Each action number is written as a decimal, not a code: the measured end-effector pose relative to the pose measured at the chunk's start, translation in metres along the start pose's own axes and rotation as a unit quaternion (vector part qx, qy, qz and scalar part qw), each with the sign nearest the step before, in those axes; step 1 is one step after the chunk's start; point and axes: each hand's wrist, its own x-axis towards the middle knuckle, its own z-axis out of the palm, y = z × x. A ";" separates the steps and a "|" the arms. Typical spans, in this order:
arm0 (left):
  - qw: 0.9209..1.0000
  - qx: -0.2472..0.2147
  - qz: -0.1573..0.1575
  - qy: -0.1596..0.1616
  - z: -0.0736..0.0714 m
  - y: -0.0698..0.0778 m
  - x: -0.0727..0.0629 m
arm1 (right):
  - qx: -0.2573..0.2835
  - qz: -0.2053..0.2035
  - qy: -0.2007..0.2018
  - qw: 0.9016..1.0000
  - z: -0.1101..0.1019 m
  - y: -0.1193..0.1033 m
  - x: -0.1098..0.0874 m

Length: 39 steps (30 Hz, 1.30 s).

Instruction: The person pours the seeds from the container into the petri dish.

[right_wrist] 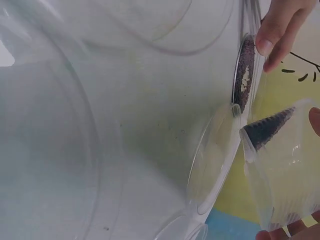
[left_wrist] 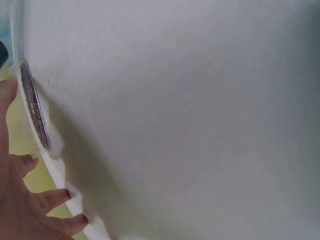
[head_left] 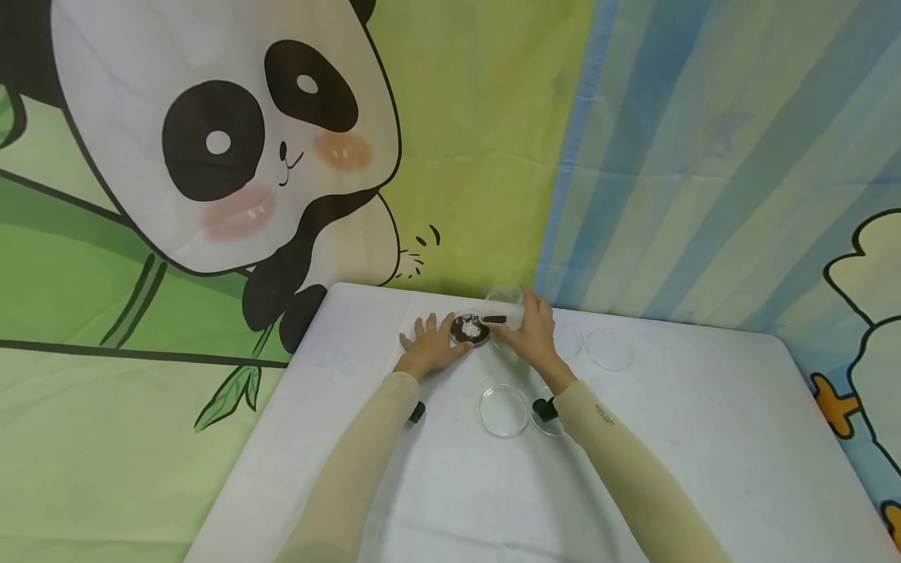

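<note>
A clear petri dish (head_left: 459,338) near the table's back edge contains dark, crumbly, soil-like material with white grains on top. My left hand (head_left: 429,344) steadies this dish between thumb and index finger; its other fingers are spread on the table. My right hand (head_left: 536,332) grips a clear ribbed plastic cup (right_wrist: 295,165), tipped sideways with its mouth toward the dish. Dark granules (right_wrist: 267,129) lie along the cup's lower side, by the rim. Part of the right hand is out of frame in the right wrist view.
Empty clear dishes or lids lie on the white table (head_left: 704,438): a round one (head_left: 482,410) in front, another under the right forearm, others to the right, including one dish (head_left: 611,352). A printed panda curtain (head_left: 464,156) hangs directly behind the table's back edge.
</note>
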 end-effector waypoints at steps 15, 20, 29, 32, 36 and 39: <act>1.000 -0.001 -0.001 -0.004 0.001 -0.001 0.001 | 0.171 0.055 -0.038 0.983 -0.045 0.032 -0.022; 1.000 -0.004 0.000 -0.006 0.001 -0.001 0.001 | 0.229 0.065 -0.058 0.969 -0.067 0.029 -0.034; 1.000 -0.004 -0.004 -0.003 0.004 -0.003 0.003 | 0.282 0.046 -0.088 0.954 -0.096 0.039 -0.053; 1.000 -0.007 -0.004 -0.001 0.004 -0.003 0.002 | 0.298 0.041 -0.093 0.949 -0.096 0.058 -0.055; 1.000 -0.007 -0.002 -0.003 0.003 -0.002 0.001 | 0.313 0.037 -0.096 0.944 -0.098 0.072 -0.059; 1.000 -0.008 -0.002 -0.005 0.004 -0.001 0.001 | 0.316 0.032 -0.095 0.943 -0.103 0.077 -0.064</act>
